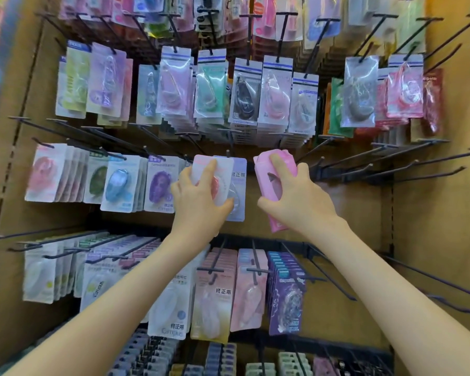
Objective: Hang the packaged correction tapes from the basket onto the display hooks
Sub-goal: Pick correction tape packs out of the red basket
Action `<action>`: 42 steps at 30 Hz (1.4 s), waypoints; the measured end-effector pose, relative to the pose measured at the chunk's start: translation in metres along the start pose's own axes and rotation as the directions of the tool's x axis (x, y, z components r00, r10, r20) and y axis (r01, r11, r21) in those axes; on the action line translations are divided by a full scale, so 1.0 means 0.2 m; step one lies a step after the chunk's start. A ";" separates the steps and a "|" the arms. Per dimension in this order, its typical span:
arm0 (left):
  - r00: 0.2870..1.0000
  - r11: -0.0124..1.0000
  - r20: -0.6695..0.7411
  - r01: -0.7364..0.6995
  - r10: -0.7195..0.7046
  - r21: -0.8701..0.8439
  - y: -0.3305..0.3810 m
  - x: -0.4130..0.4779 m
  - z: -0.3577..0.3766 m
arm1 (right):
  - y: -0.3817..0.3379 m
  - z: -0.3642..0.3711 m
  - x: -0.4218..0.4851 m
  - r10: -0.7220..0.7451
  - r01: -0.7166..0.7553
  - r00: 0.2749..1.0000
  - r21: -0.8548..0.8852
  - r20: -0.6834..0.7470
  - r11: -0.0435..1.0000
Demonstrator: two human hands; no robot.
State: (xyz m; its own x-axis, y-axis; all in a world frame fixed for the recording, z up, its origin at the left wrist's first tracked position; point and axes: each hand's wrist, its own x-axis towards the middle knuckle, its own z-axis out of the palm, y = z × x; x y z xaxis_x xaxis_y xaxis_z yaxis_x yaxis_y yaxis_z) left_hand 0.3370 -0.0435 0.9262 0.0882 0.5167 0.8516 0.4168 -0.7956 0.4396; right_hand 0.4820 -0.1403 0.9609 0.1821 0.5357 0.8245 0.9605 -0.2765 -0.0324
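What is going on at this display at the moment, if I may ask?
A person is stocking a wall of hooks with packaged correction tapes. The left hand holds a pink correction tape pack up at a middle-row hook, in front of a lavender pack; whether it is on the hook yet is unclear. The right hand grips a stack of pink packs beside it. The bare hooks to the right await stock.
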 end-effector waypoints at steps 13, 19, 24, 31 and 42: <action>0.999 0.998 -0.037 -0.021 0.018 -0.067 -0.02 -0.01 0.04 | 0.04 0.22 0.15 0.211 -0.237 0.969 0.229 0.132 0.944; 0.996 0.998 -0.078 0.027 -0.031 -0.050 -0.11 -0.03 -0.03 | 0.08 0.44 0.37 0.293 -0.341 0.925 0.188 0.242 0.921; 0.991 0.997 -0.117 0.059 -0.065 -0.054 -0.18 -0.07 -0.12 | 0.10 0.53 0.43 0.318 -0.368 0.917 0.207 0.240 0.906; 0.990 0.940 0.025 0.140 -0.140 -0.311 -0.20 -0.08 -0.16 | -0.20 0.19 0.02 -0.008 0.034 0.999 0.611 -0.045 0.791; 0.911 0.785 0.380 0.117 0.158 -0.608 -0.99 -0.08 -0.68 | -1.19 0.47 -0.18 -0.320 -0.251 0.912 0.966 0.258 0.063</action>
State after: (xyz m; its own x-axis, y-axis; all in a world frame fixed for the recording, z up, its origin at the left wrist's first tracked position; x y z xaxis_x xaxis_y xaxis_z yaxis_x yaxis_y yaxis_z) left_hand 0.1304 0.0629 0.8649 0.4899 0.4653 0.7372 -0.2128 -0.7563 0.6187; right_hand 0.2674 -0.0187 0.8858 -0.0872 0.7824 0.6166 0.2185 0.6189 -0.7545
